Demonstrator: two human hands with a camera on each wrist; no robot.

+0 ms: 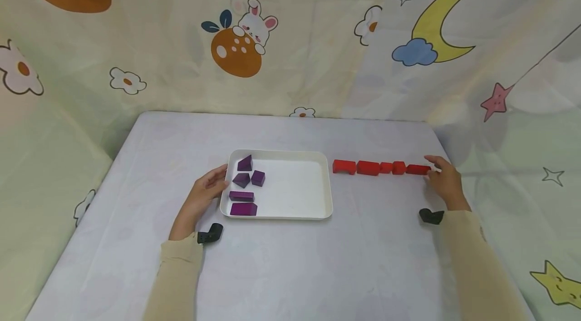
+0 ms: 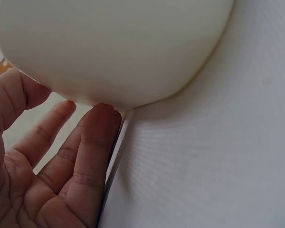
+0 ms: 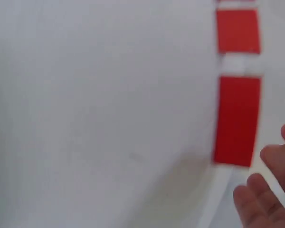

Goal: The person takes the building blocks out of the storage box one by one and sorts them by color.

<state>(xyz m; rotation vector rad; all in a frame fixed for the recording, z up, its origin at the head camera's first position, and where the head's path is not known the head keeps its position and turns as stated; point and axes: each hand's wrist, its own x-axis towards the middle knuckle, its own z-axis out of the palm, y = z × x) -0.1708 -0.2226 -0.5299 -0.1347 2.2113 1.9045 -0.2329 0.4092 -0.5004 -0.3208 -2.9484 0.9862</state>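
Note:
A white rectangular tray (image 1: 290,184) lies on the table, with several purple blocks (image 1: 243,209) along its left side. My left hand (image 1: 201,197) is at the tray's left edge; in the left wrist view its fingertips (image 2: 102,118) touch the tray wall (image 2: 128,61), fingers fairly straight. Right of the tray runs a row of red blocks (image 1: 367,168). Beside the row's right end is my right hand (image 1: 447,182). In the right wrist view its fingers (image 3: 259,194) are spread near the end red block (image 3: 237,121), a small gap between them.
A pale cloth covers the table (image 1: 317,270). Behind and beside it hang patterned curtains (image 1: 308,48) with a moon, stars and flowers. Each wrist carries a black camera mount (image 1: 211,233).

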